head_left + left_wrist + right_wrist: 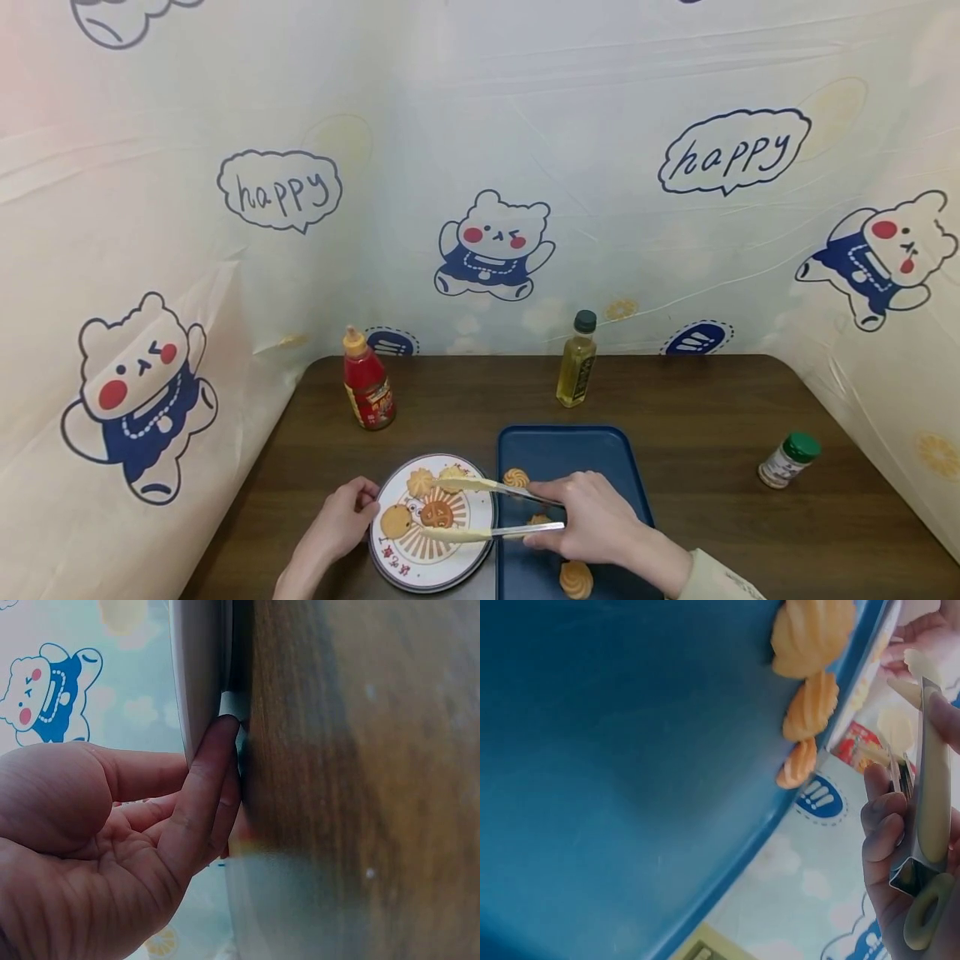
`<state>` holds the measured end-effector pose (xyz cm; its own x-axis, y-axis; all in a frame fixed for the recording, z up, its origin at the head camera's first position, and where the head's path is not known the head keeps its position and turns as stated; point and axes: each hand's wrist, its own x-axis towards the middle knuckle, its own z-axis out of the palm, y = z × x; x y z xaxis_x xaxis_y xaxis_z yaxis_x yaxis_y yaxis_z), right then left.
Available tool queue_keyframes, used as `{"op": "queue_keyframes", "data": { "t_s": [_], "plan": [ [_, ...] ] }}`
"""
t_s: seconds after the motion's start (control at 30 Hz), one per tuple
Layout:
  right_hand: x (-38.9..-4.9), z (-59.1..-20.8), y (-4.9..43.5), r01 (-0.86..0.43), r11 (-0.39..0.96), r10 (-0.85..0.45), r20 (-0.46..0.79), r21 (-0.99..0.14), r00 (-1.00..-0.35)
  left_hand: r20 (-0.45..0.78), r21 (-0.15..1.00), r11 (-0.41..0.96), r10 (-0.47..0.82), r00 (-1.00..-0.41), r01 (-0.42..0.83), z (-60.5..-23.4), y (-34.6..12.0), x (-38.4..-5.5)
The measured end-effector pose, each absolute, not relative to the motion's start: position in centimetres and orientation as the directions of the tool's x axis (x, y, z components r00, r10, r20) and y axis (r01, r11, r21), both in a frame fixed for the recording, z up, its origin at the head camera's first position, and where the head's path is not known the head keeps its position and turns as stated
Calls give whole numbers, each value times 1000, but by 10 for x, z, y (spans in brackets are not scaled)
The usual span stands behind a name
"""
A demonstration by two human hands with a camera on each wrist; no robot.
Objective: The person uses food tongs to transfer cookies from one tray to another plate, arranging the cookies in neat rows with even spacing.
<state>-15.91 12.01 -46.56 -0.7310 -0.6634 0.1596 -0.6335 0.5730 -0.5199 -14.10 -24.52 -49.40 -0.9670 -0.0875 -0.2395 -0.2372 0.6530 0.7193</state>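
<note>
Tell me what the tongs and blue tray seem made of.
The tongs' arms look like polished metal, given their silvery shine; their cream tips, dull and opaque, perhaps plastic or silicone. The blue tray: smooth, low sheen, evenly coloured, so maybe plastic or coated metal.

Head cam: soft, even light, upper wall [600, 50] brightest w/ faint sheen; pic fairly sharp. L wrist cam: dimmer, L hand [112, 825] shaded vs. bright wall behind, dark under plate [196, 675], table [337, 750] blurry. R wrist cam: dim, tray [630, 750] darkest bottom-L, fine detail soft.
</note>
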Motion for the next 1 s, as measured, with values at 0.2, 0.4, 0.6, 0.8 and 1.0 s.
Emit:
{"op": "queue_keyframes", "data": {
  "t_s": [0.2,0.4,0.6,0.8,1.0],
  "plan": [
    [-160,-456,135,-580,632,-606,140,-513,-783,-229,721,652,-92,-969,-233,-494,-245,-140],
    [-162,-453,154,-537,676,-536,163,-504,-828,-214,725,653,-91,-973,-220,-495,-245,-139],
    [-162,-456,176,-502,706,-497,155,-500,-854,-221,721,655,-90,-971,-224,-495,-244,-140],
    [-163,-463,195,-480,745,-468,151,-463,-871,-224,723,653,-88,-971,-226,-494,-244,-140],
    [-163,-468,206,-482,754,-467,151,-446,-871,-205,732,649,-80,-975,-207,-496,-246,-139]
  ]
}}
